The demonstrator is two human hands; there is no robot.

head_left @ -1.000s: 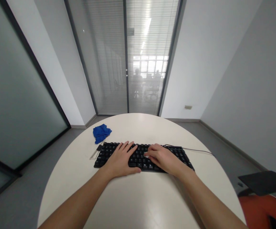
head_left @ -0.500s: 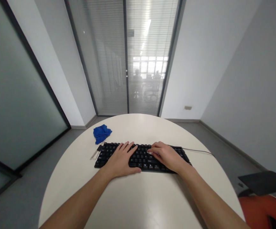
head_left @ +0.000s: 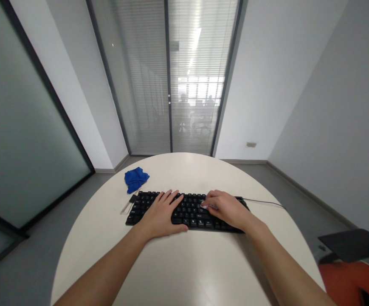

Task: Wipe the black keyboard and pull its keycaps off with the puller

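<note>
A black keyboard [head_left: 190,214] lies across the round white table. My left hand [head_left: 163,214] rests flat on its left half, fingers spread and thumb along the front edge. Over the keys right of the middle, my right hand [head_left: 225,207] is closed in a pinch on a small white piece [head_left: 204,205], whose tip touches or nearly touches the keys. Its exact kind is too small to make out. Beside the keyboard's left end lies a small black item with pale wire-like prongs [head_left: 130,204]. A crumpled blue cloth [head_left: 136,179] sits just beyond it.
The keyboard's cable [head_left: 263,201] runs right over the edge of the table [head_left: 190,263]. A chair with a black part and orange seat [head_left: 350,280] stands at the lower right. Glass panels with blinds [head_left: 149,106] are behind the table, and white walls stand at the sides.
My right hand has moved a little to the right along the keys with the white piece. My left hand stays in place on the keyboard.
</note>
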